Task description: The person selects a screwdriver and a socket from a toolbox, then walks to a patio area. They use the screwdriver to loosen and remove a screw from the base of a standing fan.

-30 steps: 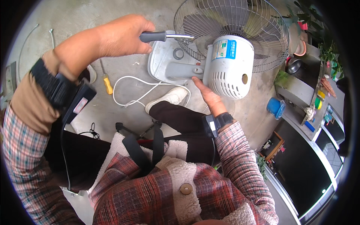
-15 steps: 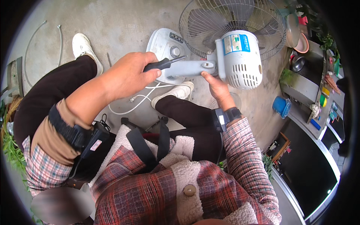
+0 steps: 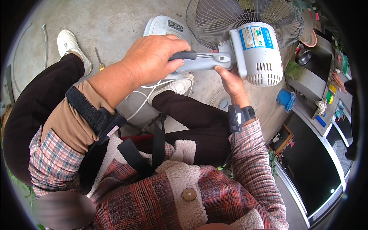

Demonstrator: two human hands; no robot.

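Observation:
My left hand (image 3: 147, 57) is closed round the dark handle of a screwdriver (image 3: 188, 55). The screwdriver's shaft lies along the grey neck (image 3: 201, 65) of an electric fan, its tip close to a small recess there; whether it touches cannot be told. The fan's white motor housing (image 3: 262, 63) is on the right, in front of its wire cage (image 3: 287, 23). Below the neck's upper end, my right hand (image 3: 232, 82) grips the fan, thumb on the near side and other fingers mostly hidden. Behind my left hand shows the pale base (image 3: 163, 25) with its buttons.
On the floor by my left shoe (image 3: 71, 44) lies a thin tool with a yellowish handle (image 3: 101, 66). A white cord (image 3: 143, 103) loops between my legs. A round grille (image 3: 222, 101) lies beyond my right knee. To the right are a blue bucket (image 3: 285, 99) and a concrete trough (image 3: 306, 80).
The screwdriver has moved right and levelled out, its tip now nearer the recess in the neck. The fan and both hands sit slightly farther right in view.

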